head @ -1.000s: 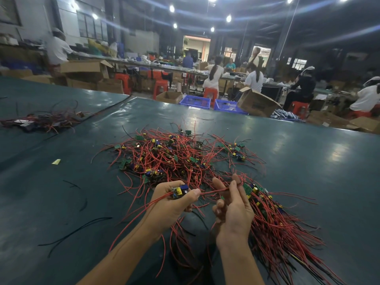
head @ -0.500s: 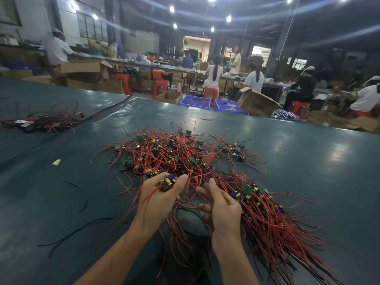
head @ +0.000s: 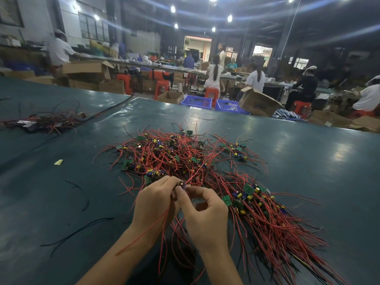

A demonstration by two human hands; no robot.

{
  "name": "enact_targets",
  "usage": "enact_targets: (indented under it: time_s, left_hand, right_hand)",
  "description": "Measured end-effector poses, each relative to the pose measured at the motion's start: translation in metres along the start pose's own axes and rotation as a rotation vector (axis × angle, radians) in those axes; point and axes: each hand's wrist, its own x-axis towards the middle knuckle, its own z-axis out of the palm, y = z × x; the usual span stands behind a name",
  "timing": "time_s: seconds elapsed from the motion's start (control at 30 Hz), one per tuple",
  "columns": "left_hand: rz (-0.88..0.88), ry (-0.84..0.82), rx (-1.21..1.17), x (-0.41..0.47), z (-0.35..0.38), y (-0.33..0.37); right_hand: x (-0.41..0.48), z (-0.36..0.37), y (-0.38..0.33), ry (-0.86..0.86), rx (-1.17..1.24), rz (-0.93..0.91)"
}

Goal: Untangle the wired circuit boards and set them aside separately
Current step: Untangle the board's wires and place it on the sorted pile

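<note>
Both hands meet just in front of the big tangled heap of red-wired green circuit boards [head: 176, 159] on the dark teal, glossy worktable [head: 308, 161]. The left hand [head: 154, 204] has its fingers curled, with fingertips and thumb pinching one small board with a yellow part [head: 181, 184]. The right hand [head: 205, 214] closes thumb and forefinger on the same board from the other side, the two forming a ring, and its remaining fingers are bent in loosely. Thin red leads [head: 158, 225] trail from the left hand's grip down over its wrist and forearm. Other loose red strands from the heap cross beneath both hands, and the pinched board sits touching the heap's near edge. To the right, a straighter bundle of boards with long red wires [head: 271, 219] fans toward the table's near corner. Black wire offcuts [head: 82, 229] and a small yellow scrap [head: 58, 162] lie to the left. A smaller dark heap of wires [head: 45, 122] rests on the neighbouring table. Beyond the far edge are two blue plastic crates [head: 196, 101], an open brown cardboard box [head: 258, 103] and seated workers on red stools [head: 211, 92].
</note>
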Motion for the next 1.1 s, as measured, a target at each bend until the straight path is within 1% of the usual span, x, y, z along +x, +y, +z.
enact_targets:
  time_s: [0.3, 0.43, 0.53, 0.6, 0.67, 0.73, 0.8, 0.87, 0.9, 1.0, 1.07, 1.1]
  left_hand:
    - [0.009, -0.018, 0.009, 0.000, 0.000, 0.001]
    - [0.001, -0.037, 0.017, -0.001, 0.002, 0.001]
    - [0.031, -0.020, -0.016, -0.002, 0.002, 0.003]
    - [0.069, -0.053, -0.020, -0.003, 0.001, 0.004]
    - [0.096, -0.108, -0.020, -0.004, 0.001, 0.003]
    - [0.078, -0.132, -0.038, -0.004, 0.002, 0.004]
    - [0.034, -0.133, -0.061, -0.004, 0.003, 0.004]
    - [0.029, -0.146, -0.052, -0.005, 0.005, 0.003]
    - [0.032, -0.155, -0.046, -0.005, 0.005, 0.002]
    - [0.044, -0.161, -0.027, -0.005, 0.006, 0.002]
    - [0.039, -0.154, -0.013, -0.004, 0.006, 0.001]
    - [0.036, -0.152, -0.001, -0.004, 0.006, 0.001]
  right_hand:
    - [0.000, 0.002, 0.001, -0.047, -0.014, 0.032]
    - [0.002, 0.000, -0.001, -0.069, 0.124, 0.145]
    - [0.005, -0.002, -0.001, -0.070, 0.259, 0.235]
    - [0.006, -0.004, -0.001, -0.036, 0.344, 0.279]
    - [0.009, -0.008, 0.000, 0.039, 0.410, 0.288]
    - [0.015, -0.014, -0.001, 0.133, 0.469, 0.275]
    - [0.020, -0.022, -0.005, 0.214, 0.466, 0.225]
    - [0.024, -0.031, -0.008, 0.273, 0.360, 0.139]
    - [0.026, -0.036, -0.008, 0.298, 0.263, 0.084]
    - [0.031, -0.050, -0.007, 0.371, -0.125, -0.081]
    - [0.035, -0.057, -0.003, 0.419, -0.363, -0.113]
    - [0.036, -0.059, -0.002, 0.432, -0.469, -0.073]
